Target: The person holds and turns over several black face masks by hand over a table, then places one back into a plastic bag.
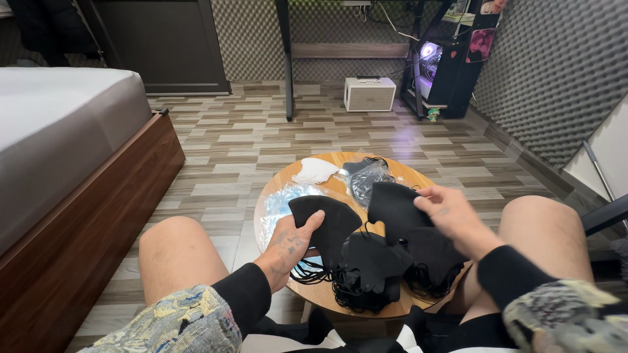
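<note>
Home bedroom (bed [59, 131], desktop computer [441, 68])

Clear plastic wrapper [368, 180], crumpled, holding dark masks, at the round table's far side; bluish clear plastic packaging [282, 204], flat, at its left edge; pink-toned pictures [481, 43] on the far black tower.

Bare knees, both legs uncovered from the thigh down; left hand [291, 243] marked with dark tattoo work across its back and wrist; right hand [450, 212] with a small dark mark near the knuckles; black ribbed cuffs at both wrists; sleeves above them in a mottled knit, yellow, blue and grey.
</note>
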